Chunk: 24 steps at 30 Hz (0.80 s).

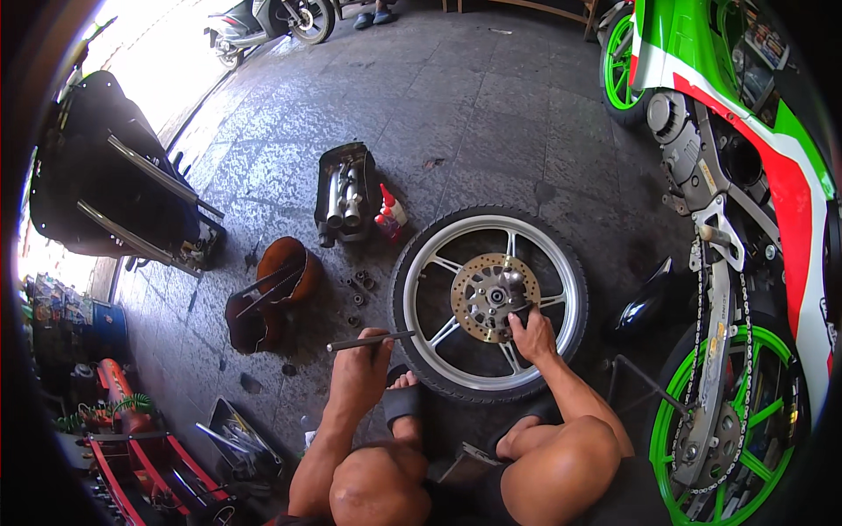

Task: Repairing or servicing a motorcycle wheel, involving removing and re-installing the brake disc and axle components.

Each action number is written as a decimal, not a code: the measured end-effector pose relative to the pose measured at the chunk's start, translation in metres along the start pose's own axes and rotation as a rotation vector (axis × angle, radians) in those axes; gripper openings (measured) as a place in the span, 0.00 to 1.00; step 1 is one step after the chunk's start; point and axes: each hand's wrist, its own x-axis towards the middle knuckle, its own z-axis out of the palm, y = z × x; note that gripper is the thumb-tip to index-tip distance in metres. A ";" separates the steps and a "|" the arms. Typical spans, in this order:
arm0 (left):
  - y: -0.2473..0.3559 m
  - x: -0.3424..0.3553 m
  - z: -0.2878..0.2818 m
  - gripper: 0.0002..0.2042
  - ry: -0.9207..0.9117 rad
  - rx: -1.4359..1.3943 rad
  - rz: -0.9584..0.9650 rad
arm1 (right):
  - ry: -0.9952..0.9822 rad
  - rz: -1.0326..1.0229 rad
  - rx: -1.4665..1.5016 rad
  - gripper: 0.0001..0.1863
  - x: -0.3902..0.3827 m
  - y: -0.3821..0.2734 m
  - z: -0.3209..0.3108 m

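A motorcycle wheel (574, 289) with a black tyre and pale spokes lies flat on the floor before me. Its drilled brake disc (467, 302) faces up, with the hub bearing (497, 295) showing in the middle. My left hand (358, 364) is closed round a thin dark metal rod (399, 337), held level near the tyre's left edge. Over the disc, my right hand (531, 337) grips what looks like a hammer (511, 282) by its dark handle, its rounded metal head near the hub. The fingertips of that hand are partly hidden.
A green, white and red motorcycle (781, 202) stands at right, its chain (745, 351) hanging loose. Left of the wheel are a dark bin with metal tubes (346, 197), red-capped bottles (388, 219), an orange-brown container (294, 267) and small metal parts (360, 285). A red rack (132, 473) is lower left.
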 end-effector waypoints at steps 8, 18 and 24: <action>-0.001 0.000 0.003 0.08 -0.035 0.013 -0.031 | 0.056 -0.106 0.044 0.22 0.004 -0.008 0.006; -0.004 0.000 -0.003 0.08 -0.018 -0.009 -0.108 | -0.046 -0.015 -0.008 0.23 -0.011 -0.006 -0.001; -0.010 0.000 0.011 0.07 -0.015 -0.015 -0.002 | 0.003 -0.017 -0.148 0.23 -0.008 -0.004 0.000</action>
